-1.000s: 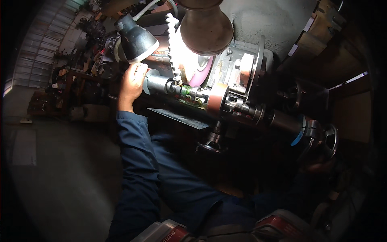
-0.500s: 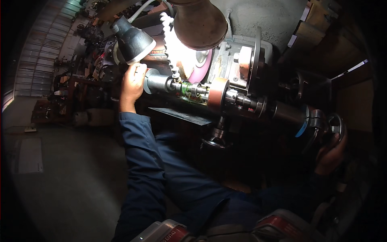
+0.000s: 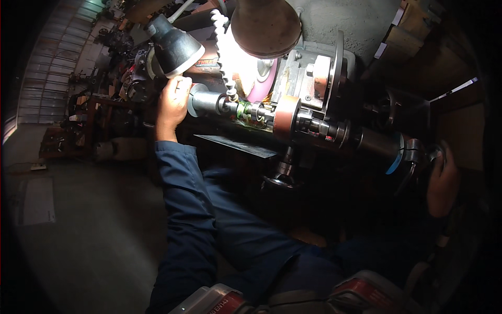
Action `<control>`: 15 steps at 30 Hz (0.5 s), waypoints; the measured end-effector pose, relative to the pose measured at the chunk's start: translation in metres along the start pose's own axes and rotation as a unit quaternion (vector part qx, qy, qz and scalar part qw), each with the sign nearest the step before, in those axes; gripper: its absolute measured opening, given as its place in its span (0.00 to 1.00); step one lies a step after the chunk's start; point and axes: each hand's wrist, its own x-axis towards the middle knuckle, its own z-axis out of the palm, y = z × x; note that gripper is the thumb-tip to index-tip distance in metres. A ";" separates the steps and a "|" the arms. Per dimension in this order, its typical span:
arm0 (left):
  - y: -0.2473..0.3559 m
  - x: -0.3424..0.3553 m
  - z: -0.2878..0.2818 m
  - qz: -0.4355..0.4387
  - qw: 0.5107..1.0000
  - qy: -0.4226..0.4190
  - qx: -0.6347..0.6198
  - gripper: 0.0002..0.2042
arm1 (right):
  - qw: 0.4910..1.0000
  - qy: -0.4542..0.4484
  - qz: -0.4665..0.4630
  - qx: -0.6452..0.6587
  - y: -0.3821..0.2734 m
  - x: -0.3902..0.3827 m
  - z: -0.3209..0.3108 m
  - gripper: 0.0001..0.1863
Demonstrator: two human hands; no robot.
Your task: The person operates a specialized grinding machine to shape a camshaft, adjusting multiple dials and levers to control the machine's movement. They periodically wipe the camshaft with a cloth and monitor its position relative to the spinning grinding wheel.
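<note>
A grinding machine crosses the view, with a pink grinding wheel (image 3: 263, 86) at its lit middle. My left hand (image 3: 174, 104) is closed at the machine's left end, just under the black lamp (image 3: 178, 52) and beside a round grey drum (image 3: 205, 100). What its fingers hold is hidden. Far to the right, my right hand (image 3: 442, 183) curls its fingers round a small metal handwheel (image 3: 435, 153) at the end of the shaft. Between the hands lie a copper-coloured ring (image 3: 286, 115) and a segmented coolant hose (image 3: 223, 52) hanging over the shaft.
A second, brownish lamp shade (image 3: 265, 29) hangs above the wheel. Below the shaft, a flat metal plate (image 3: 235, 146) juts toward me, next to a lower handwheel (image 3: 281, 181). Cluttered shelves and a bench (image 3: 55, 141) stand at the left.
My right hand has shifted up and slightly right round the handwheel. My left hand stays at the machine's left end. The view has moved slightly.
</note>
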 end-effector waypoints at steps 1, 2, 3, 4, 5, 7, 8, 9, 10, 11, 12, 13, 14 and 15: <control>0.001 0.000 0.000 0.009 1.000 -0.002 0.008 0.11 | 1.000 -0.026 0.001 -0.001 0.001 0.004 -0.002 0.21; 0.001 0.000 0.001 0.008 1.000 -0.003 0.006 0.11 | 1.000 -0.027 0.001 -0.003 0.001 0.009 -0.004 0.21; 0.002 0.000 0.003 0.008 1.000 0.000 0.006 0.11 | 0.999 -0.046 0.008 -0.013 0.002 0.013 -0.006 0.20; 0.005 -0.002 -0.003 0.008 1.000 0.005 0.013 0.11 | 0.997 -0.068 0.011 -0.016 0.002 0.018 -0.004 0.19; 0.007 -0.002 -0.004 0.009 1.000 0.003 0.011 0.11 | 0.997 -0.068 0.013 -0.018 0.007 0.024 -0.003 0.19; 0.010 -0.003 -0.004 0.005 1.000 0.001 0.010 0.11 | 0.993 -0.119 0.002 -0.019 0.021 0.035 0.000 0.18; 0.010 -0.003 -0.003 0.007 1.000 -0.002 0.007 0.11 | 0.993 -0.119 0.006 -0.021 0.021 0.038 0.001 0.18; 0.010 -0.002 -0.003 0.001 1.000 -0.001 0.011 0.11 | 0.991 -0.129 0.011 -0.013 0.022 0.041 0.001 0.17; 0.009 -0.002 -0.002 -0.005 1.000 0.000 0.016 0.11 | 0.990 -0.138 0.016 -0.004 0.023 0.044 0.002 0.16; 0.010 -0.002 -0.001 -0.003 1.000 -0.003 0.014 0.11 | 0.992 -0.127 -0.006 0.006 0.033 0.046 0.007 0.15; 0.011 -0.002 -0.001 -0.002 1.000 -0.003 0.011 0.10 | 0.992 -0.127 -0.002 0.005 0.037 0.049 0.009 0.15; 0.011 -0.002 -0.001 -0.002 1.000 -0.003 0.010 0.09 | 0.990 -0.137 -0.008 0.032 0.039 0.051 0.011 0.15; 0.011 -0.002 -0.001 -0.001 1.000 -0.005 0.010 0.09 | 0.987 -0.147 -0.013 0.059 0.041 0.053 0.013 0.15; 0.010 -0.002 -0.001 0.002 1.000 -0.005 0.007 0.09 | 0.990 -0.133 -0.028 0.047 0.042 0.054 0.014 0.14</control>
